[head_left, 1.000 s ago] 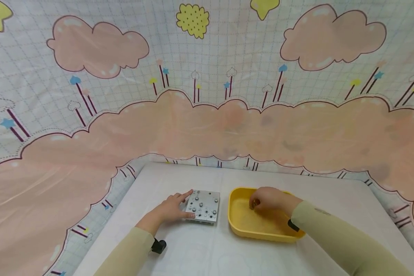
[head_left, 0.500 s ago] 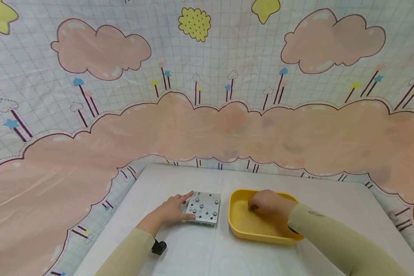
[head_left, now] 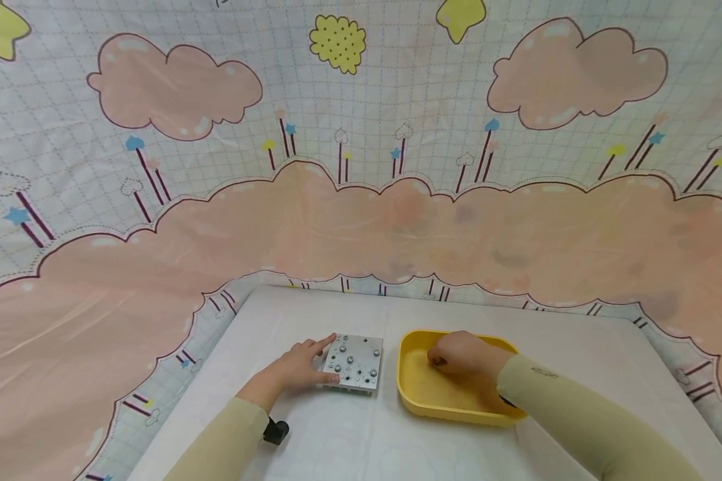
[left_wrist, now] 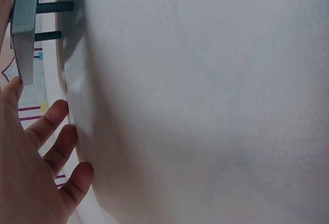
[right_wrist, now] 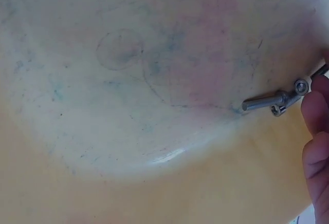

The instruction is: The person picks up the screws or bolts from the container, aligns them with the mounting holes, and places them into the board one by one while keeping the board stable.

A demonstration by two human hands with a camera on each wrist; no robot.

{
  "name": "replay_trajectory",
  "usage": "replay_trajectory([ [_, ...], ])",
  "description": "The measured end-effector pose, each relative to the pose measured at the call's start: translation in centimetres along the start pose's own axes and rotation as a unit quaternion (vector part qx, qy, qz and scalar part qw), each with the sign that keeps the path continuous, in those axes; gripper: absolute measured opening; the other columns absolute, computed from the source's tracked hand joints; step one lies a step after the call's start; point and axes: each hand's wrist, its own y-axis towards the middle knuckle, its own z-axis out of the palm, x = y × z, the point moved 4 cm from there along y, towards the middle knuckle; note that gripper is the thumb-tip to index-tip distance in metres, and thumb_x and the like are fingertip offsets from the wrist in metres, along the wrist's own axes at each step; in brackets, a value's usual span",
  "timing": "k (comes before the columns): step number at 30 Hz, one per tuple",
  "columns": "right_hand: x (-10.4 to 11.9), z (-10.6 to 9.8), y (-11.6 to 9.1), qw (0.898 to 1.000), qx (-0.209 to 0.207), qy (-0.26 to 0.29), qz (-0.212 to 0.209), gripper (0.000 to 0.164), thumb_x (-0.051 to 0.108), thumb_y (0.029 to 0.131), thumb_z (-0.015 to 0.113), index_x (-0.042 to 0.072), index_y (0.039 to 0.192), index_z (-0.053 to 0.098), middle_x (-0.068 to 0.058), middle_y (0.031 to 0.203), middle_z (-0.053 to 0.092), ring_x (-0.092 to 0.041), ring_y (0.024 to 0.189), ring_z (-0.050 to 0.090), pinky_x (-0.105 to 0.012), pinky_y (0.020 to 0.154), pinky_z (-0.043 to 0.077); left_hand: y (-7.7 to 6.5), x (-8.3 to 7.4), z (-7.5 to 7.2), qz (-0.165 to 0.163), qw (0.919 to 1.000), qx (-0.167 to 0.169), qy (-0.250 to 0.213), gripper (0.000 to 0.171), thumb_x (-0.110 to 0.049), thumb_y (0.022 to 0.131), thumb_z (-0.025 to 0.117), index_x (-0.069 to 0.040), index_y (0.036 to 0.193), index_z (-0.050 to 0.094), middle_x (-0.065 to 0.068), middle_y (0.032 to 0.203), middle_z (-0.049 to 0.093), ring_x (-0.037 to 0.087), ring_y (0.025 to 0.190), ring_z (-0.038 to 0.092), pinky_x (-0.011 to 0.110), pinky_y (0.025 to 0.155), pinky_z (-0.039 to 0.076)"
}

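A silvery metal plate (head_left: 361, 347) with several screws in its top lies on the white table. My left hand (head_left: 295, 366) holds it by the left side, index finger at the far corner and thumb at the near one. In the left wrist view, threaded screw shanks (left_wrist: 54, 7) stick out under the plate, and the other fingers are spread. Inside the yellow tray (head_left: 418, 391), my right hand (head_left: 460, 354) has its fingers curled at a few loose metal screws (right_wrist: 264, 102). The right wrist view shows a shank at the fingertips; the hand hides part of it.
The white-covered table (head_left: 367, 441) extends around plate and tray. A patterned curtain (head_left: 385, 227) with clouds and stars stands behind and at both sides. Small black camera mount (head_left: 275, 431) sits at the left wrist. The tray has raised walls.
My right hand has shifted slightly left inside the tray, its fingers still curled down. The left hand and the metal plate stay in place.
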Motion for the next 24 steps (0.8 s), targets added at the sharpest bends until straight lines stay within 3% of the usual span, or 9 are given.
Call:
replay_trajectory([
  [5, 0.4, -0.1, 0.3, 1.0, -0.001, 0.013, 0.003, 0.011, 0.013, 0.093, 0.067, 0.018, 0.085, 0.064, 0.01, 0.07, 0.045, -0.008, 0.064, 0.041, -0.024, 0.062, 0.038, 0.1, 0.2, 0.1, 0.002, 1.0, -0.003, 0.0, 0.101, -0.069, 0.071, 0.075, -0.038, 0.156, 0.03, 0.009, 0.142, 0.051, 0.037, 0.13, 0.046, 0.067, 0.102, 0.037],
  [11, 0.2, -0.3, 0.3, 0.999, 0.004, 0.03, 0.037, 0.009, 0.02, 0.094, 0.068, 0.023, 0.087, 0.063, 0.013, 0.071, 0.048, -0.007, 0.066, 0.045, -0.024, 0.066, 0.041, 0.1, 0.2, 0.3, 0.002, 1.0, -0.006, 0.002, 0.101, -0.07, 0.071, 0.075, -0.038, 0.156, 0.03, 0.008, 0.141, 0.051, 0.036, 0.129, 0.046, 0.066, 0.102, 0.037],
  [20, 0.7, -2.4, 0.3, 0.992, -0.014, 0.077, 0.096, 0.01, 0.021, 0.092, 0.07, 0.019, 0.101, 0.066, 0.015, 0.08, 0.057, -0.009, 0.071, 0.051, -0.028, 0.071, 0.049, 0.0, 0.1, 0.1, 0.007, 0.9999, -0.007, 0.004, 0.099, -0.068, 0.073, 0.075, -0.038, 0.156, 0.03, 0.009, 0.141, 0.051, 0.037, 0.129, 0.046, 0.065, 0.104, 0.036],
  [24, 0.9, -3.2, 0.6, 0.985, -0.028, 0.115, 0.124, 0.015, 0.017, 0.092, 0.068, 0.018, 0.107, 0.065, 0.013, 0.085, 0.06, -0.008, 0.064, 0.055, -0.026, 0.062, 0.051, -0.1, 0.0, 0.0, 0.009, 0.9999, -0.007, 0.003, 0.099, -0.068, 0.073, 0.075, -0.037, 0.156, 0.03, 0.01, 0.141, 0.051, 0.038, 0.129, 0.046, 0.066, 0.103, 0.036],
])
